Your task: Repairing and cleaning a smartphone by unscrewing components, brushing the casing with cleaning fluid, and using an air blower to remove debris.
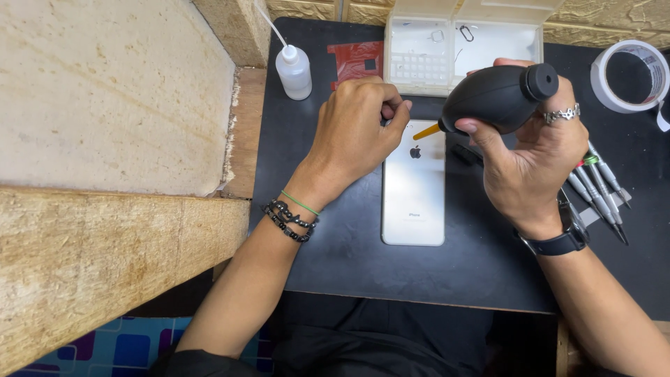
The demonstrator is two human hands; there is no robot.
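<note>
Right hand [534,157] clamped around a black rubber air blower [497,98], orange nozzle aimed at the top of a silver phone [413,192] lying face down mid-counter [335,258]. Left hand [356,129] curled shut, knuckles resting at the phone's top-left corner. Crowded around: squeeze bottle [294,70], clear parts box [460,42], tape roll [630,75], screwdrivers [600,188] just right of the wrist.

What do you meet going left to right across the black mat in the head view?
Squeeze bottle → left hand → silver phone → black air blower held in the right hand → precision screwdrivers → tape roll.
</note>
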